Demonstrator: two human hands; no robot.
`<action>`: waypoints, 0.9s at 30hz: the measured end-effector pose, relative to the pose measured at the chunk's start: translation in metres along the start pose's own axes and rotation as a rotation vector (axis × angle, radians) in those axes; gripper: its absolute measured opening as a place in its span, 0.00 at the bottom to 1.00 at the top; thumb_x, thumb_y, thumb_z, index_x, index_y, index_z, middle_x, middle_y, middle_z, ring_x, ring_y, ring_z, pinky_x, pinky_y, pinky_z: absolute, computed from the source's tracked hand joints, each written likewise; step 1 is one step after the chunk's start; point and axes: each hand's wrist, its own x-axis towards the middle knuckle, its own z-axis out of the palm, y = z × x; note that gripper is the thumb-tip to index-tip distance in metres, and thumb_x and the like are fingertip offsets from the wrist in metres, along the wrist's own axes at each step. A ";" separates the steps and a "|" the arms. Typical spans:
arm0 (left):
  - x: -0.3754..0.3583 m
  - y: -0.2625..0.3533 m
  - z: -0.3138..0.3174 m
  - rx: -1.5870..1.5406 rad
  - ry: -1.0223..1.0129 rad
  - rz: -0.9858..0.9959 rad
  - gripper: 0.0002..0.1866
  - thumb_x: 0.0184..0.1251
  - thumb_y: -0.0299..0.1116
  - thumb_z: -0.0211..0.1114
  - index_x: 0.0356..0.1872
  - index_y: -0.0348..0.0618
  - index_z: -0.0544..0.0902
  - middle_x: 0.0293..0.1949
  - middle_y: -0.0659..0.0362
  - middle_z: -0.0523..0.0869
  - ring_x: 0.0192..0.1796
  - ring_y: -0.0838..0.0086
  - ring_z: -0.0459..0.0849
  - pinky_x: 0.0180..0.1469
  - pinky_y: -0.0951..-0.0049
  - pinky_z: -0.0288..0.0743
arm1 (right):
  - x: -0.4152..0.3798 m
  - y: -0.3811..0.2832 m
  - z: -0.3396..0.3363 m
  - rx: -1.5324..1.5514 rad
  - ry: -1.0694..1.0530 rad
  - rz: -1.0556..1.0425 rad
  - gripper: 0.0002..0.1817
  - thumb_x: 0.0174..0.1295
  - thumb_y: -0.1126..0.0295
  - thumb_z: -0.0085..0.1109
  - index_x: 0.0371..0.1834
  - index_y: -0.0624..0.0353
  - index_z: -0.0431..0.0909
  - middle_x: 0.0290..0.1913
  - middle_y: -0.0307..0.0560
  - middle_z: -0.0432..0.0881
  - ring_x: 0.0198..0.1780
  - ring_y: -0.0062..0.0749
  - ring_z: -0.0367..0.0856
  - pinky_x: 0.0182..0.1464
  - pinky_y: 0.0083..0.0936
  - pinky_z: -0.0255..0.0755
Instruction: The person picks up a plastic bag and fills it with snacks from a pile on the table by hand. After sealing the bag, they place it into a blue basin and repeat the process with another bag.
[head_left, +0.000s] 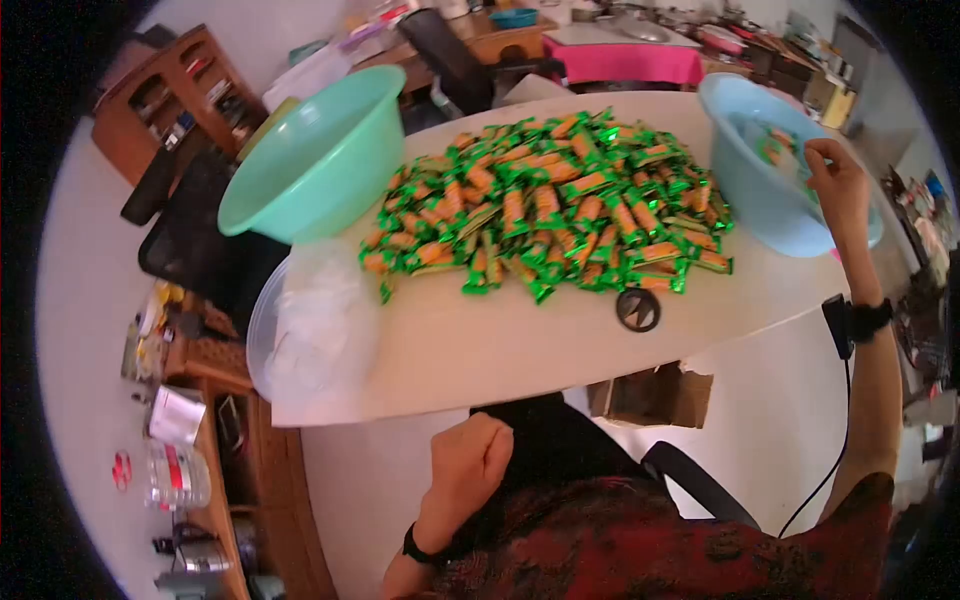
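Many wrapped packets (560, 205): heaped on tabletop (450, 350), some in blue basin (750, 195) | left hand (468, 455): near tabletop edge, grip narrow, fist curled | right hand (840, 185): over basin side, grip width and contents cannot be told

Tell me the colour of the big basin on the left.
Mint green, showing best in the head view.

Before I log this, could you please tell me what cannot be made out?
All in the head view:
- Palm of the left hand: hidden by curled fingers.
- Anything in the right hand: too small.
- Print on the packets: too small.
- Green basin, bottom: hidden by its wall.
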 end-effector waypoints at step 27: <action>0.128 -0.172 -0.213 0.698 -0.006 -0.451 0.21 0.53 0.37 0.68 0.48 0.39 0.84 0.47 0.44 0.86 0.51 0.53 0.84 0.54 0.64 0.76 | -0.214 -0.101 0.125 0.655 -0.695 -0.039 0.02 0.59 0.77 0.64 0.31 0.63 0.81 0.25 0.41 0.80 0.28 0.23 0.77 0.33 0.22 0.71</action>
